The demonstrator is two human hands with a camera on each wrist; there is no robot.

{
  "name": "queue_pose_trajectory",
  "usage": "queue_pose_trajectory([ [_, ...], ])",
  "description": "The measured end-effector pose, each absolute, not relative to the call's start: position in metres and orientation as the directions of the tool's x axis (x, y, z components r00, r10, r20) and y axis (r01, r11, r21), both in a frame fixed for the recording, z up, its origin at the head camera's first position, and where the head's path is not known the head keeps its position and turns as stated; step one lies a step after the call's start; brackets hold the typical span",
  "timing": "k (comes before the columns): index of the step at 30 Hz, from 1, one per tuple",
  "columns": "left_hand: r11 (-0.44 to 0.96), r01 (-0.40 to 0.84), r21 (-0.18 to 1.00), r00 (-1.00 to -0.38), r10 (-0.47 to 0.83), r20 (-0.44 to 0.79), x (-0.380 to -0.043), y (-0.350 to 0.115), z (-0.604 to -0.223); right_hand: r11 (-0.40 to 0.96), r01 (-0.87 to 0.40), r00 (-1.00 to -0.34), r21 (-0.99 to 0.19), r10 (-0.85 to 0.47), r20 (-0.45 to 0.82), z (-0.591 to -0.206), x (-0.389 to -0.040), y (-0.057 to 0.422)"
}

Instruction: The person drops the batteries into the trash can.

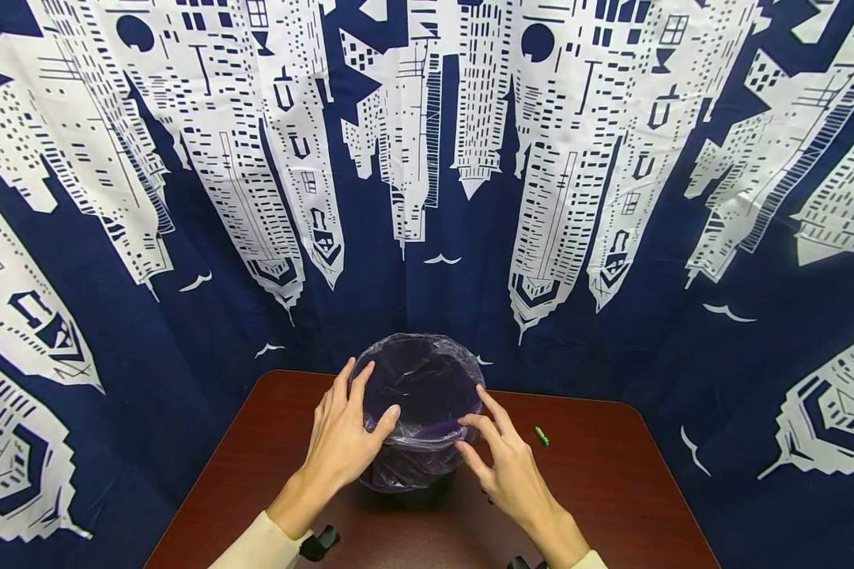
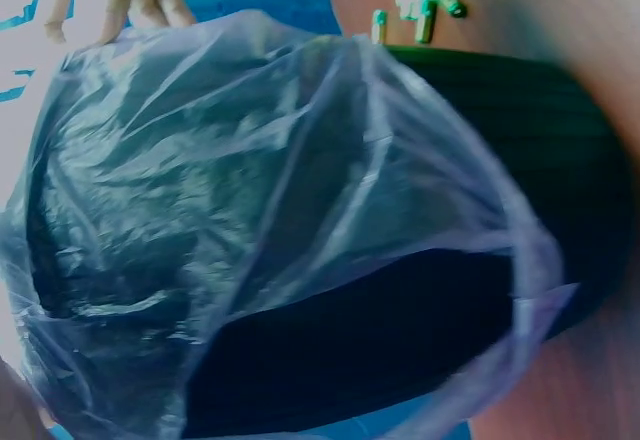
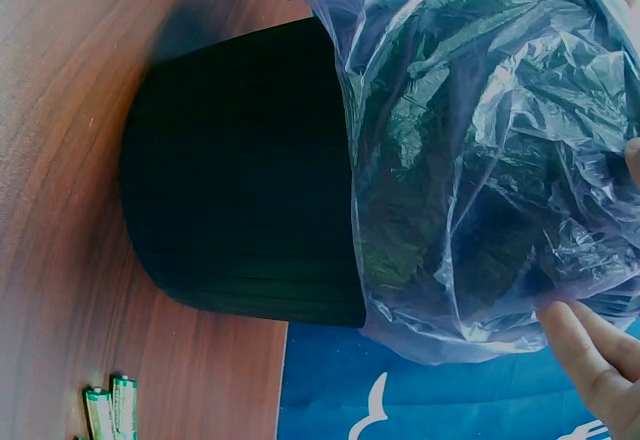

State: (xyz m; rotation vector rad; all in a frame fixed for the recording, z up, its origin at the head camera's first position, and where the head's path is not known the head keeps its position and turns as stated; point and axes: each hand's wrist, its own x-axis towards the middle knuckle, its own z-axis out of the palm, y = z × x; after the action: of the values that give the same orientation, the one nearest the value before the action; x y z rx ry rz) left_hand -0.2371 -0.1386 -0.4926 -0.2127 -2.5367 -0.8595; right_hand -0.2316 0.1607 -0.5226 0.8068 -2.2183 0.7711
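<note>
A black bin [image 3: 240, 170] stands upright on the table, lined with a thin, see-through purple plastic bag [image 1: 406, 466]. The bag is folded over the rim and hangs wrinkled down the outside. At the rim's left side rests my left hand [image 1: 341, 438], fingers spread along the edge and thumb over the opening. My right hand [image 1: 512, 466] is at the front right of the rim, with its fingers loosely bent and fingertips against the bag. In the right wrist view, extended fingers [image 3: 585, 355] touch the bag's outside.
Several green batteries [image 2: 425, 5] lie on the table beside the bin; two more batteries [image 3: 110, 410] show in the right wrist view. A single green battery [image 1: 541, 435] lies right of the bin. Behind the brown table [image 1: 591, 490] hangs a blue curtain [image 1: 413, 300] with white buildings.
</note>
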Motion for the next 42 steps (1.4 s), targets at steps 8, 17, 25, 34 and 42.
queue_pose_trajectory([
  [8, 0.808, 0.205, 0.553, -0.946, 0.019, 0.322, -0.255, -0.132, -0.474, 0.644, -0.710, -0.586, -0.286, -0.315, 0.746, -0.523, -0.230, 0.158],
  [17, 0.774, 0.197, 0.602, -0.960, 0.026, 0.280, -0.264, -0.134, -0.470, 0.617, -0.734, -0.552, -0.285, -0.296, 0.780, -0.521, -0.225, 0.150],
  [25, 0.727, 0.270, 0.631, -0.953, 0.106, 0.285, -0.280, -0.144, -0.472, 0.638, -0.728, -0.530, -0.250, -0.293, 0.796, -0.521, -0.218, 0.145],
  [34, 0.693, 0.378, 0.614, -0.925, 0.261, 0.275, -0.301, -0.160, -0.471, 0.619, -0.775, -0.429, -0.126, -0.370, 0.824, -0.518, -0.215, 0.145],
  [42, 0.638, 0.465, 0.614, -0.885, 0.361, 0.294, -0.315, -0.169, -0.469, 0.610, -0.792, -0.354, -0.021, -0.432, 0.829, -0.515, -0.216, 0.144],
])
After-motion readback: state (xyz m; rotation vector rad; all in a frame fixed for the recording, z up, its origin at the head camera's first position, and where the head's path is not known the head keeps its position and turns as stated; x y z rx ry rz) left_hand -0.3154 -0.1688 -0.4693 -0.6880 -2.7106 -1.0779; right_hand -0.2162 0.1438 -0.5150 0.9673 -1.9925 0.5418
